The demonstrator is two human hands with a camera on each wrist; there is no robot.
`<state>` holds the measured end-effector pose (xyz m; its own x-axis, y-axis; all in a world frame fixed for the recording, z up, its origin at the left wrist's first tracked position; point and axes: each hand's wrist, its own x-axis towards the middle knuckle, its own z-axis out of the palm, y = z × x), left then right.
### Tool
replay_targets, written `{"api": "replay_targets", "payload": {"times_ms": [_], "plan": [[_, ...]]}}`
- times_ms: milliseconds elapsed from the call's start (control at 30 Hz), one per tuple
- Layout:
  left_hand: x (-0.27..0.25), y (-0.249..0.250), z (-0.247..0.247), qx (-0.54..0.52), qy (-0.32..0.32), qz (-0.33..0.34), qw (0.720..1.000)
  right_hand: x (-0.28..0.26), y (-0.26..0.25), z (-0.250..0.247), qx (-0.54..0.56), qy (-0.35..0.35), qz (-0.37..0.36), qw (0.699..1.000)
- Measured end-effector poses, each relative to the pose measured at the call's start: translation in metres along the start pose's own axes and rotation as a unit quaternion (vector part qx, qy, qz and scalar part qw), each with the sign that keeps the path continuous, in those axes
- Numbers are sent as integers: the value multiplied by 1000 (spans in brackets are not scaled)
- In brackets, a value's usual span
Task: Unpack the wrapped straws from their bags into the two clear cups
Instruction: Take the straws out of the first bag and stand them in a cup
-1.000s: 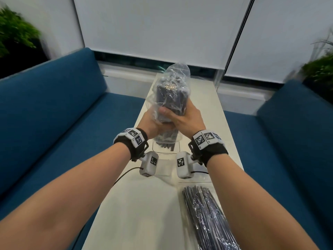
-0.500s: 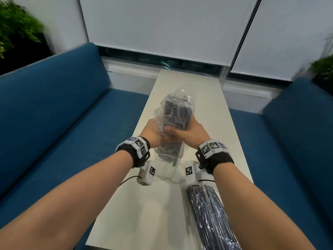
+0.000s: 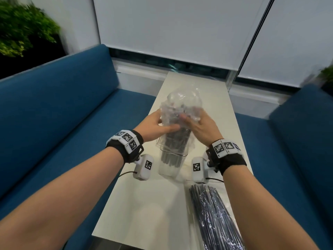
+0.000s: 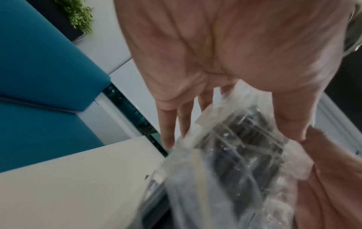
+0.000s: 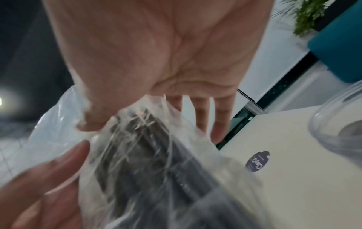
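Observation:
A clear plastic bag (image 3: 182,105) still covers a bundle of dark wrapped straws (image 3: 171,157), which stands upright in a clear cup (image 3: 168,168) on the white table (image 3: 144,204). My left hand (image 3: 156,127) and right hand (image 3: 198,125) flank the bag above the cup. In both wrist views the fingers lie straight behind the bag (image 4: 235,155) (image 5: 147,155) and a thumb rests on its front. The rim of a second clear cup (image 5: 342,124) shows at the right. Another bagged bundle of straws (image 3: 216,219) lies flat near me.
The table is long and narrow, with blue benches on the left (image 3: 54,123) and right (image 3: 297,141). A round dark sticker (image 5: 257,161) lies on the table by the cup. Potted greenery (image 3: 21,33) stands behind the left bench.
Both hands lowered the bagged bundle from the air into the cup. Their tight grip round it has loosened, and the fingers now lie straight along the bag.

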<state>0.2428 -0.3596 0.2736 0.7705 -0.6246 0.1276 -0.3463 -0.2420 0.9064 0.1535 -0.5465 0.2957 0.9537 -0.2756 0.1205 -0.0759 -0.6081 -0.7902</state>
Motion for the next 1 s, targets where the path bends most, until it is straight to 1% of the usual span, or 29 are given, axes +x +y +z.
{"api": "replay_targets", "payload": {"times_ms": [33,67,100,133,167,200,267,300,333,400,433,467,500,533,567,600,633,667,733,767,800,867,900,967,1000], "plan": [[1,4,-2,-12,5,-1,1000,2,-2,-3,7,43,10,999],[1,7,-4,-7,8,-3,1000,4,-3,-6,-2,55,17,998],[2,9,-4,22,7,-6,1000,4,-5,-6,-36,31,16,999],[3,11,-3,59,4,-7,998,5,-6,-6,-74,-10,10,997],[4,12,-3,77,10,-6,997,6,-5,-5,-96,-32,5,995],[4,13,-3,69,26,-6,997,6,-6,-5,-91,-23,-6,996],[4,17,-3,14,76,-6,997,2,-11,-6,-23,55,-22,998],[4,18,-2,13,85,-9,996,1,-13,-5,-10,73,-20,997],[3,18,1,47,72,-16,996,-1,-14,-3,-25,52,-13,998],[3,18,3,146,12,-25,989,-5,-15,0,-124,-52,6,991],[2,20,2,165,9,-18,986,-7,-17,-1,-151,-68,10,986],[0,25,0,157,24,-5,987,-7,-21,-7,-149,-50,0,987],[-1,31,-4,128,55,13,990,-8,-27,-15,-129,-6,-19,991],[-1,37,-7,94,95,36,990,-10,-33,-24,-90,60,-39,993],[-1,44,-10,69,133,59,987,-12,-41,-31,-51,131,-64,988],[-1,50,-13,60,156,68,984,-12,-47,-36,-31,177,-85,980],[-1,55,-15,66,158,65,983,-13,-51,-41,-36,178,-90,979],[-1,60,-16,90,138,54,985,-14,-54,-43,-62,136,-78,986],[0,62,-19,136,97,38,985,-14,-50,-45,-127,15,-35,991],[-1,61,-21,136,96,36,985,-15,-46,-46,-135,-4,-30,990],[-2,62,-24,119,107,36,987,-16,-45,-49,-120,13,-35,992],[-7,65,-30,49,138,38,988,-21,-50,-54,-53,79,-63,993],[-11,68,-32,17,151,47,987,-24,-54,-56,-27,94,-77,992],[-20,78,-35,-8,169,78,982,-32,-62,-61,-8,90,-106,990],[-26,83,-37,-9,168,95,981,-38,-64,-62,-18,94,-126,987]]}}
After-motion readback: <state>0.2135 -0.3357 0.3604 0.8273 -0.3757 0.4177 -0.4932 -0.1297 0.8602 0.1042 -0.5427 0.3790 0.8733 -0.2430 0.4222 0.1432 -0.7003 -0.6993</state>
